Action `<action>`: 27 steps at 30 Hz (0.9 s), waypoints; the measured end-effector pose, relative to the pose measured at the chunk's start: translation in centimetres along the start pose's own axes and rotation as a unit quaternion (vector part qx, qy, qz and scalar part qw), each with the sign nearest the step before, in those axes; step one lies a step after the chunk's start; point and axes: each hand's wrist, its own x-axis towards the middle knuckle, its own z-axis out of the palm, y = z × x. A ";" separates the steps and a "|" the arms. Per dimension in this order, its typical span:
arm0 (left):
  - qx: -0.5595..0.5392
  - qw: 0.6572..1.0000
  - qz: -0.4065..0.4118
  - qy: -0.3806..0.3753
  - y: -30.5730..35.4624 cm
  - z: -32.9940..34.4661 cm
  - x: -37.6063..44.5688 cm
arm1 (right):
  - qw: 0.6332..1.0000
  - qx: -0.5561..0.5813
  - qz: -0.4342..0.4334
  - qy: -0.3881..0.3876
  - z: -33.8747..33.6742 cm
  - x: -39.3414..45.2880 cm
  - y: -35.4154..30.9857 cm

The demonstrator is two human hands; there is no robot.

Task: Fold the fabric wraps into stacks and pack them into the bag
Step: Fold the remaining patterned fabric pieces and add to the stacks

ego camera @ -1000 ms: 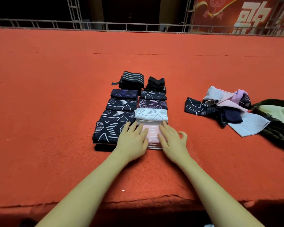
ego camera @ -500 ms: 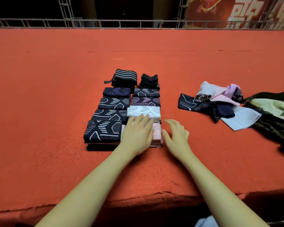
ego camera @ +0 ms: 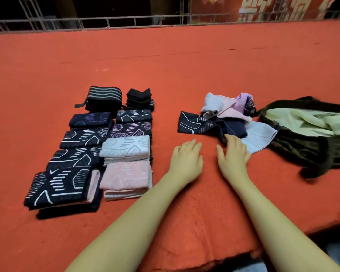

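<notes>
I log: folded stacks (ego camera: 98, 154) left of unfolded pile (ego camera: 228, 118); bag (ego camera: 310, 142) right of pile, far edge cut off. Left hand (ego camera: 186, 160), right hand (ego camera: 233, 156) flat, empty, before pile; right fingertips at its edge, contact unclear.

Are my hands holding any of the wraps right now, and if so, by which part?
Nothing is held. The left hand is open over bare red carpet; the right hand is open, its fingertips at the near edge of the unfolded wrap pile.
</notes>
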 end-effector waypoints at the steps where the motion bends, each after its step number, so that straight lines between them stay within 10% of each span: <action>1: 0.000 1.000 -0.001 -0.001 0.3 0.5 0.8 | 1.000 -0.007 0.003 0.007 0.1 0.6 0.3; 27: -0.101 0.992 0.008 0.072 -2.0 5.7 11.6 | 0.986 0.026 -0.104 0.126 2.7 4.6 2.7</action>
